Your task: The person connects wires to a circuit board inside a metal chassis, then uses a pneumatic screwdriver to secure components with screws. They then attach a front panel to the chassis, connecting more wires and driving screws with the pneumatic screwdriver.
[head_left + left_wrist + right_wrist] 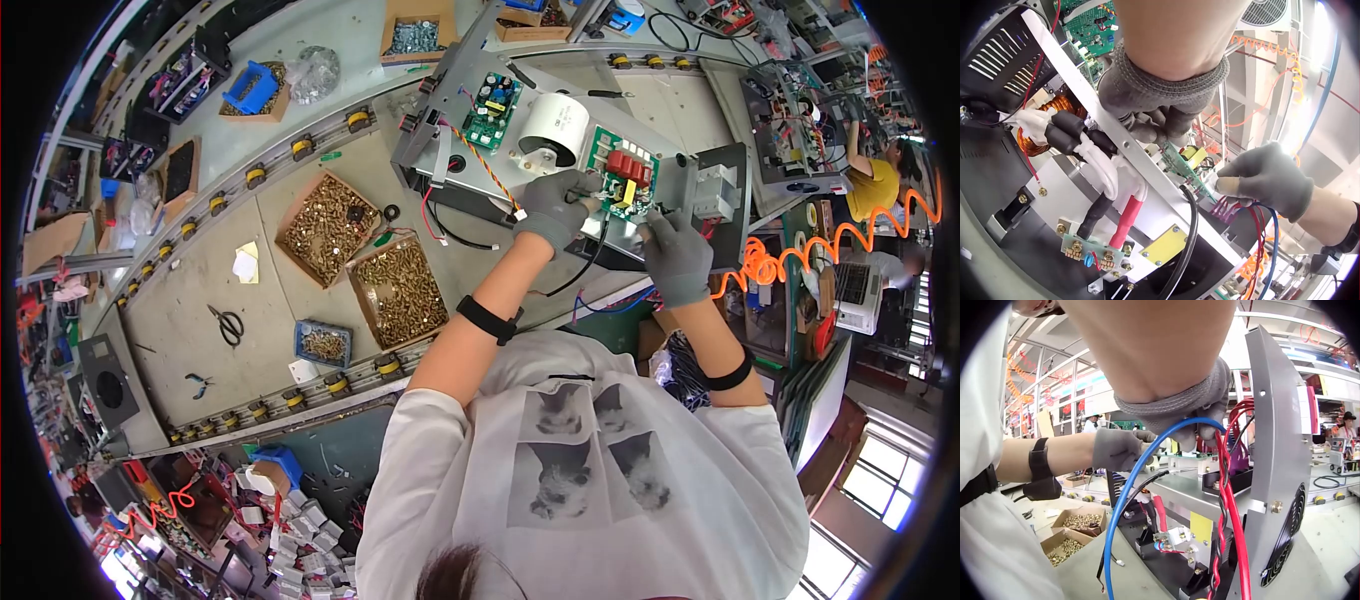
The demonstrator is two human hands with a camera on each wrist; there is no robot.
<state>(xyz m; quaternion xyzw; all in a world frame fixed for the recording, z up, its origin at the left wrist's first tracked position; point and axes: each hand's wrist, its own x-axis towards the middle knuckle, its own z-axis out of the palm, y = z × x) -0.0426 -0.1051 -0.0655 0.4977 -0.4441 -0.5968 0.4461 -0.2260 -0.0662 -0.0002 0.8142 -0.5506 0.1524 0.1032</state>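
Note:
Gloved in grey, the left hand [555, 210] [1147, 103] [1119, 450] curls its fingers at the near left edge of a green circuit board [640, 172] [1180, 164] with red and yellow parts. At the board's near right corner, the right hand [678, 258] [1266, 181] [1194, 428] pinches its edge between thumb and fingers. The board lies over a grey metal chassis [480, 185], beside a white cylinder [555, 128]. A blue wire [1124, 494] and red wires [1235, 519] hang below the right hand. The fingertips are partly hidden.
Left of the chassis are two boxes of brass-coloured screws [325, 228] [400, 290], a blue tray [323, 343], scissors [230, 325] and pliers [199, 384]. A second green board [490, 108] sits on the chassis. An orange coiled hose [765, 262] hangs at right.

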